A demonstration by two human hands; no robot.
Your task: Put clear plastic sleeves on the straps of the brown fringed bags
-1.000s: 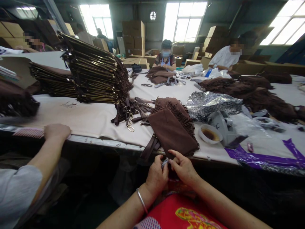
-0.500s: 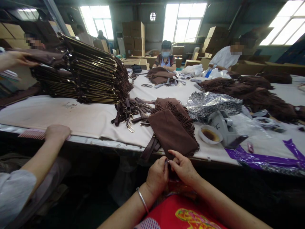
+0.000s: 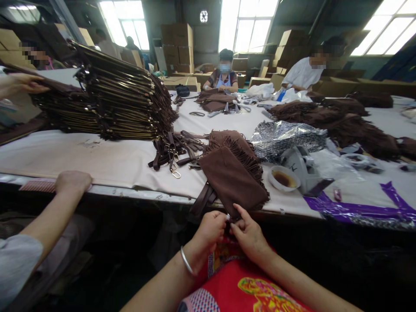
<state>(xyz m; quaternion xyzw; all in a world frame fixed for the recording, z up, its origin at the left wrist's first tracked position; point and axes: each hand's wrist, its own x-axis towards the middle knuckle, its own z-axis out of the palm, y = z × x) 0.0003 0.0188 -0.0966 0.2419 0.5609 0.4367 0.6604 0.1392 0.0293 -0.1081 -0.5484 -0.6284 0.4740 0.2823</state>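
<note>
Head view: the left hand [image 3: 210, 229] pinches a small shiny piece [image 3: 228, 216], the right hand [image 3: 249, 236] the brown pouch's [image 3: 233, 180] corner, which overhangs the surface [image 3: 123, 158] at six o'clock, presumably for easy reach.

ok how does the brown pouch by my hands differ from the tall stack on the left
The pouch turns a plain face up; the tall stack shows many gold lines. The pouch is one piece; the tall stack has many layers. The pouch lies nearer the left hand and right hand than the tall stack. Both are dark brown.
</note>
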